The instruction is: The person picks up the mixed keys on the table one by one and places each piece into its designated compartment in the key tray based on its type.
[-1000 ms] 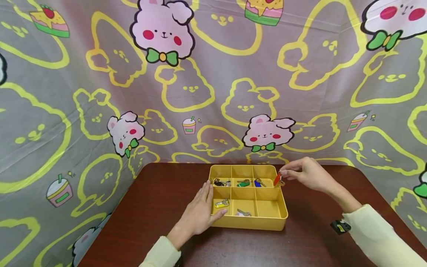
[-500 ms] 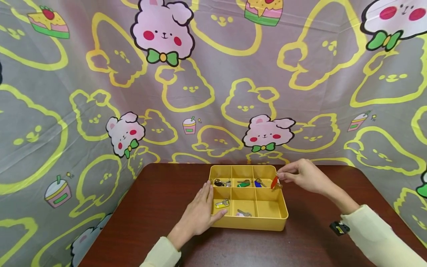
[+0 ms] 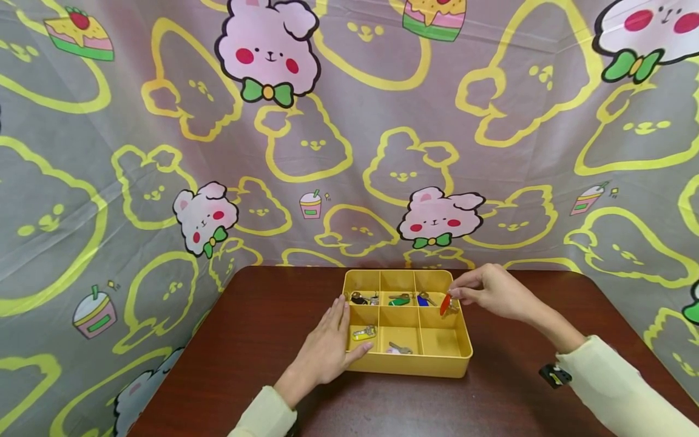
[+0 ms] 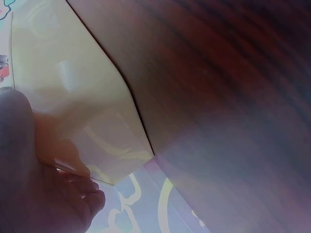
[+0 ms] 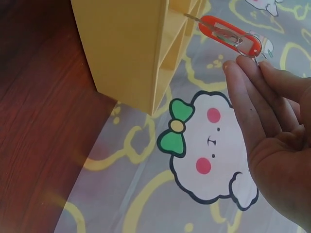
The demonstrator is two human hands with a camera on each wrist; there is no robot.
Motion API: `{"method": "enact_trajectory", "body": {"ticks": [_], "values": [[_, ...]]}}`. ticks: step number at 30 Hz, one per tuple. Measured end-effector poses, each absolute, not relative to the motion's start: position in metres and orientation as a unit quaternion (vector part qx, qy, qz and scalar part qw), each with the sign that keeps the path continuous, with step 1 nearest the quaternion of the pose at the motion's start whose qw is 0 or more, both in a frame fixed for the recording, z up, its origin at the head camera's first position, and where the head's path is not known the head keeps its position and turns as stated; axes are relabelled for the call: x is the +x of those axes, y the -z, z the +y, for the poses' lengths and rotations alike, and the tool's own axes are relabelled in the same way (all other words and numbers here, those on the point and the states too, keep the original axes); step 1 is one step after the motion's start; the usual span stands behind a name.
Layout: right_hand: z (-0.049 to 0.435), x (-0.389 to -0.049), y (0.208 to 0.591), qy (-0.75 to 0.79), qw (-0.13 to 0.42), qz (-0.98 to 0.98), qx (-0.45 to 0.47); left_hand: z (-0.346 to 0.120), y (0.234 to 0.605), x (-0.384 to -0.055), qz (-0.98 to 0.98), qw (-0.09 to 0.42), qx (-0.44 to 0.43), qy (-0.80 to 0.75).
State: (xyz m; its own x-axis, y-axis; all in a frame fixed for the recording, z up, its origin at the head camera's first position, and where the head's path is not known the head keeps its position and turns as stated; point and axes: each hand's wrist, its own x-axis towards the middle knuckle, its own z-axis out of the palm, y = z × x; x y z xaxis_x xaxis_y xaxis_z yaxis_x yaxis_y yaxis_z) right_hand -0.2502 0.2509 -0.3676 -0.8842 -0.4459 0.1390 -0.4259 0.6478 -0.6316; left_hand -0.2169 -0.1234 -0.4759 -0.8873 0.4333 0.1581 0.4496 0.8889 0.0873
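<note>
Between thumb and fingertips my right hand (image 3: 497, 294) pinches the metal ring of a key with a red key tag (image 5: 210, 23). In the head view the red tag hangs over the right side of the yellow divided box (image 3: 409, 365), near the front right compartment. Straight fingers of my left hand (image 3: 322, 340) lie along the box's left wall, its thumb over the front left rim. The back row holds keys with a black tag (image 3: 357, 298), a green tag (image 3: 400, 301) and a blue tag (image 3: 422, 301). A yellow-tagged key (image 3: 364, 333) lies front left, a pale-tagged key (image 3: 401, 348) front middle.
The box stands on a dark reddish-brown table (image 3: 246, 340), towards its far edge. Behind and to the left hangs a grey patterned curtain (image 3: 349, 121). Upright dividers split the box into two rows of compartments.
My right hand has moved left and slightly down, bringing the red-tagged key from the box's right rim in over the right compartments. The left hand has stayed in place.
</note>
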Motion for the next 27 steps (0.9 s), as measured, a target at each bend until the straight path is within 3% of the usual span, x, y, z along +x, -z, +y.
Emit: {"method": "enact_trajectory", "body": {"ticks": [27], "values": [[0.227,-0.253,0.378,0.286,0.041,0.904,-0.316,-0.123,0.474,-0.216,-0.971,0.058,-0.224,0.059]]}}
